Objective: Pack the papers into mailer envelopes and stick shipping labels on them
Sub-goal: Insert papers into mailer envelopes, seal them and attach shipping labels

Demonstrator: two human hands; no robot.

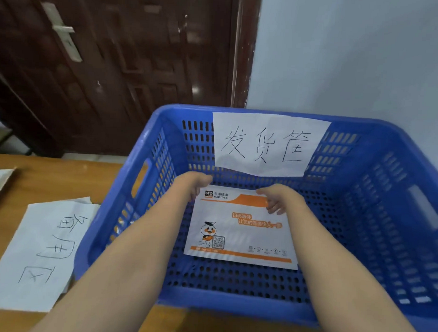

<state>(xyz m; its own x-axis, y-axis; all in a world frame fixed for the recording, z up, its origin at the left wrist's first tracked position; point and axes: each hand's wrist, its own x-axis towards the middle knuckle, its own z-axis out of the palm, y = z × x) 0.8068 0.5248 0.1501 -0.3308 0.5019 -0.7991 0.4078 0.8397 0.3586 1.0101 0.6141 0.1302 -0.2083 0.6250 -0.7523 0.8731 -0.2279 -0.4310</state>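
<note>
Fingers of our left hand [198,183] and right hand [276,199] pinch the far corners of a white-and-orange mailer envelope [240,231], which lies flat on the floor of a blue basket [127,212] on the wooden table [51,175].

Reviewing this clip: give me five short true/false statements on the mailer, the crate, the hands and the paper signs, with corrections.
1. The mailer lies inside the blue crate. True.
2. Both hands are at the mailer's far edge. True: left hand, right hand.
3. The crate is full of mailers. False: only one shows on its floor.
4. A handwritten sign hangs on the crate's far wall. True.
5. The other paper sign lies inside the crate. False: it lies on the table, left of the crate.
</note>
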